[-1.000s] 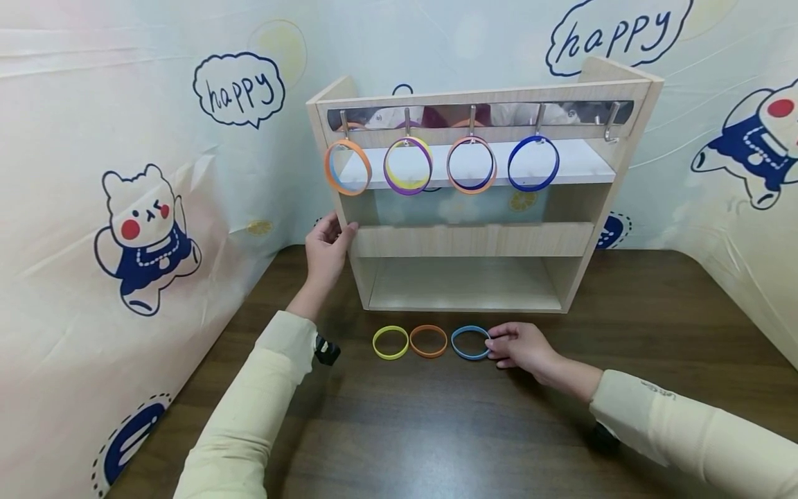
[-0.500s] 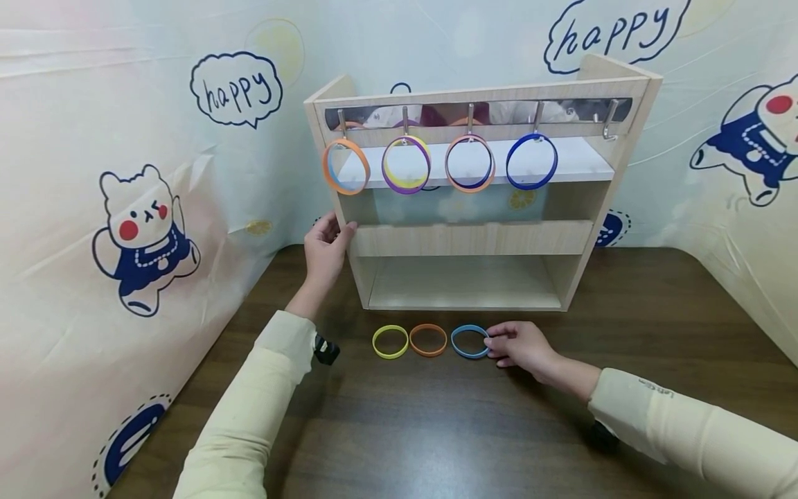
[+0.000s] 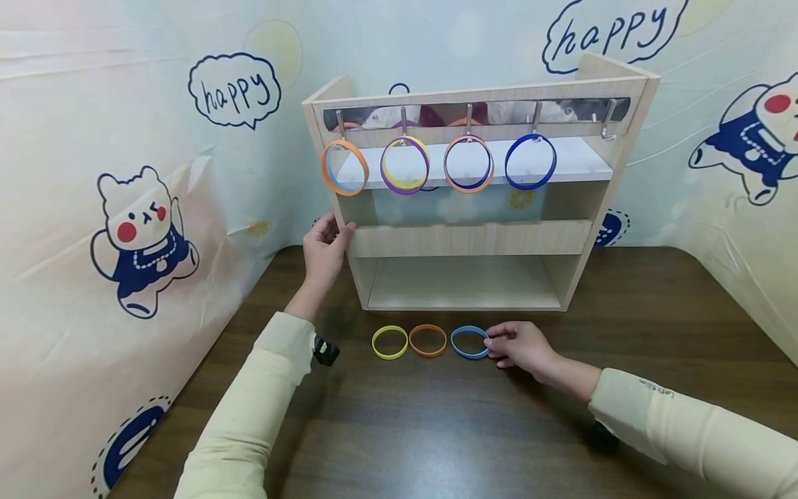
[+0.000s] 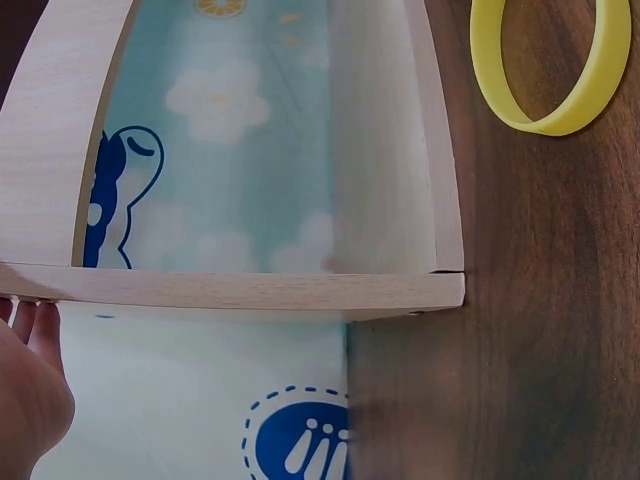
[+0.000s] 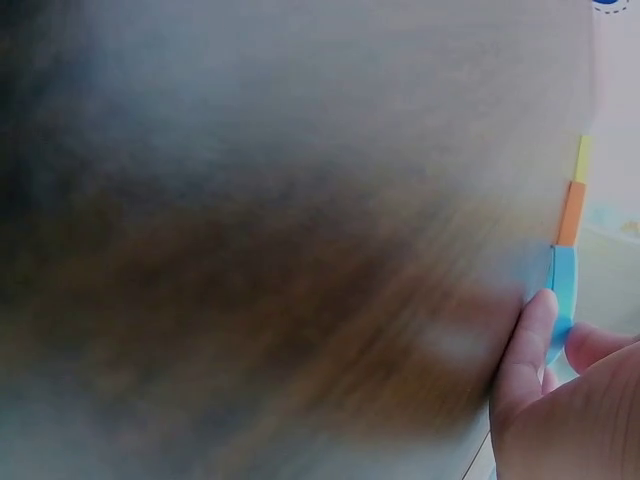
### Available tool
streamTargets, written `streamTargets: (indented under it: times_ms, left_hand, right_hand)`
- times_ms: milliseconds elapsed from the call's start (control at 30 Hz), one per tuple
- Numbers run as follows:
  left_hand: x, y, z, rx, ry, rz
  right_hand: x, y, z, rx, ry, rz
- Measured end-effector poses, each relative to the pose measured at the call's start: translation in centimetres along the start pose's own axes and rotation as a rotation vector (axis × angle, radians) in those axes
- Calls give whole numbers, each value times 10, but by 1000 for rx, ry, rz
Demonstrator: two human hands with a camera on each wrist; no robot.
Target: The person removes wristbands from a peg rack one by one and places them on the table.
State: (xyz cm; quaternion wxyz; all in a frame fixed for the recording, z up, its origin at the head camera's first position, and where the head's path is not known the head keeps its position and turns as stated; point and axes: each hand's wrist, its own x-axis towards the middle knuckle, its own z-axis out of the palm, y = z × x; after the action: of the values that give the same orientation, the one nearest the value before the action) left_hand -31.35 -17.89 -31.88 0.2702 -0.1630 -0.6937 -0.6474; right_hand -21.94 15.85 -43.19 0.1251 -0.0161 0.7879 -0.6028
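Observation:
A small wooden shelf unit (image 3: 474, 239) stands on the dark table. My left hand (image 3: 323, 258) grips its left side panel, thumb at the front edge and fingers behind; the left wrist view shows its fingers (image 4: 40, 325) along that panel. On the table in front of the shelf, my right hand (image 3: 524, 348) pinches the right edge of a light blue silicone wristband (image 3: 469, 356), which lies flat. To its left lie an orange wristband (image 3: 427, 355) and a yellow wristband (image 3: 389, 357). The right wrist view shows thumb and finger on the blue band (image 5: 566, 285).
Along the shelf's top rail, metal hooks hold an orange band (image 3: 345, 192) with light blue inside, a purple band (image 3: 404, 192) with yellow, a pinkish-orange band (image 3: 469, 190) with dark blue, and a dark blue band (image 3: 530, 186). The far-right hook (image 3: 606, 128) is bare.
Both hands and all the wristbands keep their places. Only the head view has shifted very slightly.

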Motion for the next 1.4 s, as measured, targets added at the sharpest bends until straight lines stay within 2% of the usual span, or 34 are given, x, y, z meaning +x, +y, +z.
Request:
streamTargets:
  times_ms: [500,733,867,1100,1400]
  left_hand:
    - [0,-3,-2,-24,4,20]
    - [0,-2,-2,-19,2,20]
    - [0,-2,-2,-20,-1,26]
    - [0,-3,-2,-27,-7,15]
    - [0,-2,-2,-10,-11,8]
  right_hand:
    - [-4,-7,-2,-35,-16,20]
    - [-4,-14,-10,-24,-23,17]
    - [-3,-23,-19,-2,-16,-9]
    - [-2,-44,-37,29,30,-121]
    - [-9,-79,-51,117,80,-162]
